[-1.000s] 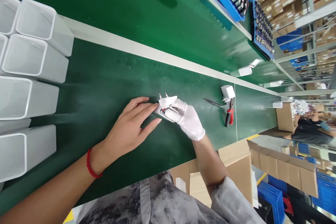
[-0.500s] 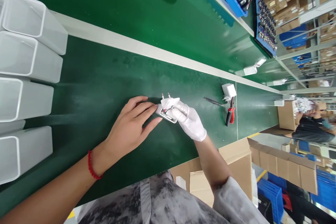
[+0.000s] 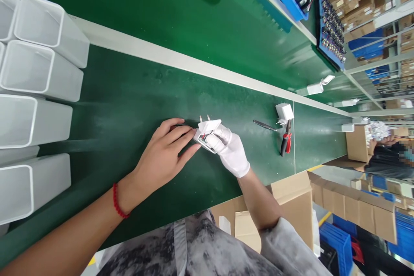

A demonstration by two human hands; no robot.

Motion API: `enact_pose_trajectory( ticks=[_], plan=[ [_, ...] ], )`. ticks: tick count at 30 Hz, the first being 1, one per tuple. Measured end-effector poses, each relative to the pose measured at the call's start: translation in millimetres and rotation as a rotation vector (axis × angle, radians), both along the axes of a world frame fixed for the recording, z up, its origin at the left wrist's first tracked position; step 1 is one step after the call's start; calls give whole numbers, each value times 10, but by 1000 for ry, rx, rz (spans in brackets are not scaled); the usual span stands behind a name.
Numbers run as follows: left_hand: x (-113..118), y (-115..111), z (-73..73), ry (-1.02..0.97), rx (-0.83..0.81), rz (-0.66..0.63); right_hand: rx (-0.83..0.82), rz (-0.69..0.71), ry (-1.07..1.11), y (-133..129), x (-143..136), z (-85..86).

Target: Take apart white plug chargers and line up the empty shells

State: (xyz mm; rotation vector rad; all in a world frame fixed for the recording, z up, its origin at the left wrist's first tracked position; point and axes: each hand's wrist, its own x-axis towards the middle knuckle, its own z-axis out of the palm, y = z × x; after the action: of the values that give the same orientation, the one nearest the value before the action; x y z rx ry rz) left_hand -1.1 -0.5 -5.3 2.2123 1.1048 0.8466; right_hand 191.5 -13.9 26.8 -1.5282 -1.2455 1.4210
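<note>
In the middle of the green bench sits a small white plastic housing, its frame open and some wires and parts inside. A white plug cover with two metal pins stands raised and tilted above it. My bare left hand, with a red bead bracelet at the wrist, grips the housing's left side between fingers and thumb. My right hand, in a white glove, pinches the plug cover and reaches fingertips into the gap by the wires. What lies under the gloved fingers is hidden.
Tweezers, red-and-black pliers and a white adapter lie to the right. Several white bins line the left. A blue tray of parts stands at the back; a cardboard box is below the bench edge. A co-worker is far right.
My gloved right hand has shifted slightly left and closer in over the housing, its fingers deeper by the wires. My left hand keeps its grip. The whole view has shifted slightly.
</note>
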Motion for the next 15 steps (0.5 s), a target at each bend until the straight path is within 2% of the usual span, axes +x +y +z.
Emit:
enact_pose_trajectory(
  ticks=[6, 8, 12, 15],
  plan=[
    [-1, -8, 9, 47, 32, -10, -62, -44, 260, -66, 34, -37],
    [-2, -10, 10, 52, 35, -14, -47, -16, 191, -84, 37, -45],
    [-4, -12, 9, 58, 25, -17, 56, 18, -87, -102, 10, -58],
    [-5, -14, 9, 64, 19, -18, 90, 31, -91, -123, 14, -40]
  ],
)
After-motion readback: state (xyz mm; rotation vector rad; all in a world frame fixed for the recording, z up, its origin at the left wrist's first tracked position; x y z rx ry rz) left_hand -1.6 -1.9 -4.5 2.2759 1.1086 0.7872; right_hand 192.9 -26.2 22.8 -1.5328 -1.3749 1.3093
